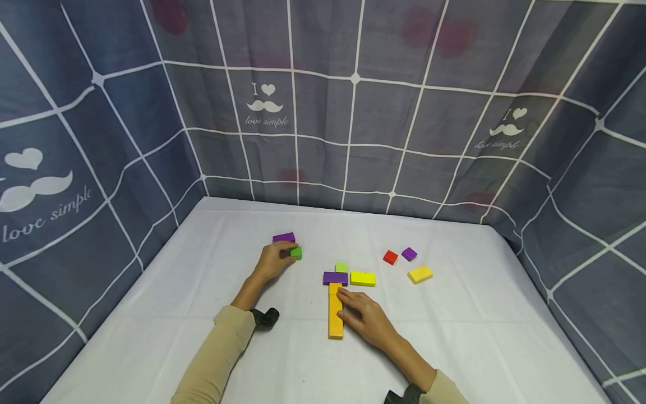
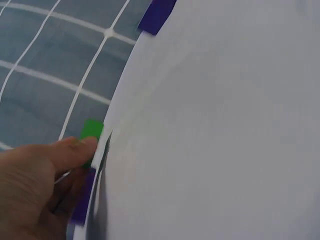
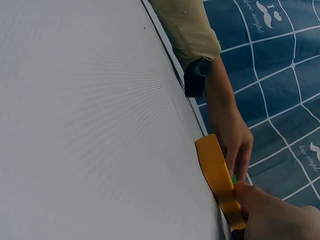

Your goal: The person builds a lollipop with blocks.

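My left hand (image 1: 272, 262) pinches a green block (image 1: 298, 253) between thumb and fingers, just in front of a purple block (image 1: 284, 237). In the left wrist view the same green block (image 2: 92, 129) shows above the thumb. With relaxed fingers, my right hand (image 1: 370, 321) touches the right side of a long orange block (image 1: 335, 324). A short orange block (image 1: 335, 288) continues it at the far end. Across that end lies a purple block (image 1: 333, 278), with a light green block (image 1: 341, 267) behind it and a yellow block (image 1: 363, 279) to its right.
Further right on the white-covered table (image 1: 479, 336) lie a red block (image 1: 390, 257), a small purple block (image 1: 409, 254) and another yellow block (image 1: 420, 274). A grey checked curtain (image 1: 323, 112) surrounds the table's back and sides.
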Action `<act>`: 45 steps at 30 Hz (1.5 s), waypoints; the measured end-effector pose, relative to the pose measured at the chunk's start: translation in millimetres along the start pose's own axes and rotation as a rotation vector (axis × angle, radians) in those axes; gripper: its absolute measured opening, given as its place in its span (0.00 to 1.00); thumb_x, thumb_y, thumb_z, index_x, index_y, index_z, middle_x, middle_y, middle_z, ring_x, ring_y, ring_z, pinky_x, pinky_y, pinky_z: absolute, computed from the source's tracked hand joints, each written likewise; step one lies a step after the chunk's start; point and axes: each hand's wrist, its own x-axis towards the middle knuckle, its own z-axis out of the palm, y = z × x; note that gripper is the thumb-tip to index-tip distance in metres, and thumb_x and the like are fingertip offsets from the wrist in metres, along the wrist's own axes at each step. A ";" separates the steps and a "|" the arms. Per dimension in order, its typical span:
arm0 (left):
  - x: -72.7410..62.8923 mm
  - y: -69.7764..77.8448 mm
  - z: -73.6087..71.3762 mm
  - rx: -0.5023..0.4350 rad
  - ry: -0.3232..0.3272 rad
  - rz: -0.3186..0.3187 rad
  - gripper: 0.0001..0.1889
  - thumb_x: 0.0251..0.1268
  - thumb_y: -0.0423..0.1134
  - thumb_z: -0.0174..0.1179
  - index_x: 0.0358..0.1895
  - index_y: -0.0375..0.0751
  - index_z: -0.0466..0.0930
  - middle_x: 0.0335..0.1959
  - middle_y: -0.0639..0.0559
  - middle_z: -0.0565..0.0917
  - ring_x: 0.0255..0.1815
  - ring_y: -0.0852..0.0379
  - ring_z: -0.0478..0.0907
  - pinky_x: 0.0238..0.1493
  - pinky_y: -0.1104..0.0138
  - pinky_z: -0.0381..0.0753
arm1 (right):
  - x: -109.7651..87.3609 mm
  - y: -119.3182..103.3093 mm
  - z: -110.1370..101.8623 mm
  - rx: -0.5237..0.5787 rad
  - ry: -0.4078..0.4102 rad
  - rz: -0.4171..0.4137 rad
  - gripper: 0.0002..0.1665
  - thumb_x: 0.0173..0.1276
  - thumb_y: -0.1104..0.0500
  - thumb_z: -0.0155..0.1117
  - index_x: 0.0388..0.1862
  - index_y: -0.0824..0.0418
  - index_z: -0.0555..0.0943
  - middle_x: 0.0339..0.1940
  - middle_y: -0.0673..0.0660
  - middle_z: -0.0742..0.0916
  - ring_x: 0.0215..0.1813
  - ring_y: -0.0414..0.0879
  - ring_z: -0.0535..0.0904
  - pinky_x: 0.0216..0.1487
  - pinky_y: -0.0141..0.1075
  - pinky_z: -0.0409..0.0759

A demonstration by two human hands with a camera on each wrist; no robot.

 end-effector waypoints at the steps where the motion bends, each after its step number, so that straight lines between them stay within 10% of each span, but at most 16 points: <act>1: 1.0 3.8 3.3 -0.016 -0.004 0.010 0.18 0.49 0.27 0.67 0.47 0.34 0.81 0.48 0.40 0.81 0.50 0.45 0.77 0.52 0.57 0.76 | -0.1 0.1 -0.1 -0.002 -0.001 0.002 0.27 0.66 0.49 0.60 0.60 0.61 0.75 0.62 0.52 0.76 0.60 0.44 0.71 0.59 0.42 0.72; 13: 5.5 36.3 44.6 -0.035 -0.154 0.100 0.18 0.50 0.30 0.68 0.47 0.37 0.82 0.46 0.46 0.82 0.48 0.51 0.78 0.51 0.63 0.77 | 0.0 0.6 0.4 0.000 -0.007 -0.001 0.27 0.66 0.49 0.59 0.60 0.61 0.75 0.62 0.52 0.76 0.60 0.44 0.72 0.57 0.42 0.73; 45: 3.5 39.6 48.0 -0.058 -0.131 0.023 0.12 0.54 0.37 0.66 0.43 0.40 0.84 0.38 0.50 0.84 0.37 0.57 0.78 0.42 0.66 0.79 | 1.1 -2.6 -1.4 -0.001 -0.005 -0.002 0.26 0.65 0.51 0.60 0.59 0.62 0.75 0.61 0.54 0.77 0.59 0.45 0.72 0.57 0.43 0.73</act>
